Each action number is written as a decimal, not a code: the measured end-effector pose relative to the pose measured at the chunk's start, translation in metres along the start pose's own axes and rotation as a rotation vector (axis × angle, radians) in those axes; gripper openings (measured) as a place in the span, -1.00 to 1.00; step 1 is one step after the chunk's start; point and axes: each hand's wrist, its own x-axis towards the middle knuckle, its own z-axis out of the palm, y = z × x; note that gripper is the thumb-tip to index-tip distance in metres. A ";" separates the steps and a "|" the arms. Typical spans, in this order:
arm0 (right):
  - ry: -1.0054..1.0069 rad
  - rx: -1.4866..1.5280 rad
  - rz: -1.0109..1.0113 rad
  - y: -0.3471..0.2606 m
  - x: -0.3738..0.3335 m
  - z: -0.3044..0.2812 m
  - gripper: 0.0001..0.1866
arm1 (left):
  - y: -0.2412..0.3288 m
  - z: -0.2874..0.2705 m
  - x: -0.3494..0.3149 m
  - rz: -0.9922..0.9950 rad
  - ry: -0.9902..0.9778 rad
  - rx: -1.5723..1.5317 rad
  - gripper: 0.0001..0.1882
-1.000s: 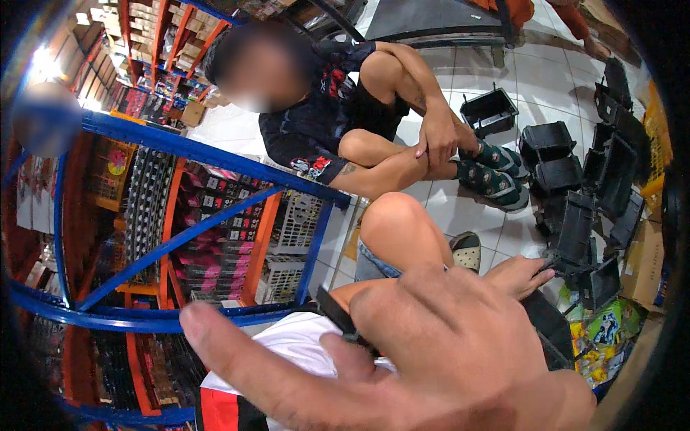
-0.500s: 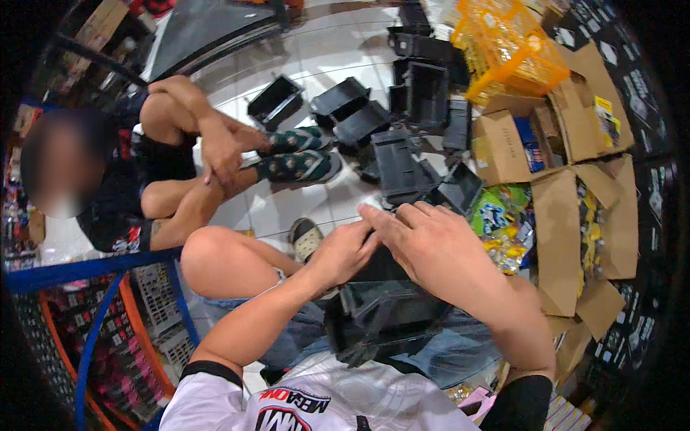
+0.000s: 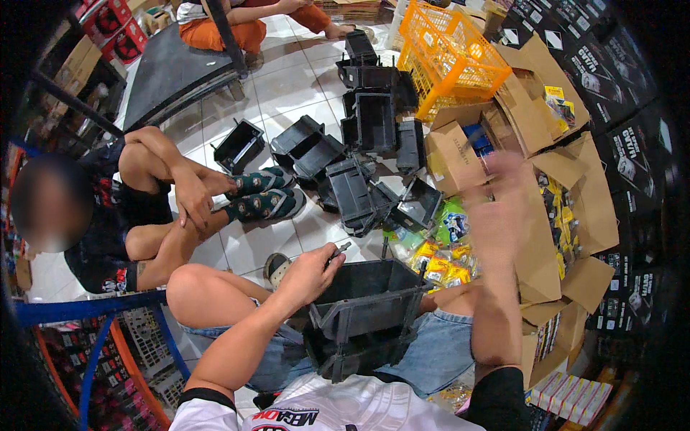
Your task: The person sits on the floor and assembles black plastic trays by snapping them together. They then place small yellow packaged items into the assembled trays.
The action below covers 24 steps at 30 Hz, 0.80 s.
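My left hand [image 3: 310, 276] pinches a small dark piece [image 3: 341, 251] between thumb and fingers, just beside the rim of a black bin [image 3: 361, 317] between my thighs. My right hand [image 3: 496, 190] is raised, blurred, before an open cardboard box [image 3: 539, 244]; I cannot tell whether it is open or closed. Ahead of my left hand, more black bins [image 3: 351, 192] lie jumbled; yellow packets [image 3: 447, 266] lie between my hands.
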 end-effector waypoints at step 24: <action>-0.985 0.239 -0.505 0.022 -0.048 0.050 -0.63 | -0.003 0.008 0.006 0.214 0.027 -0.124 -0.70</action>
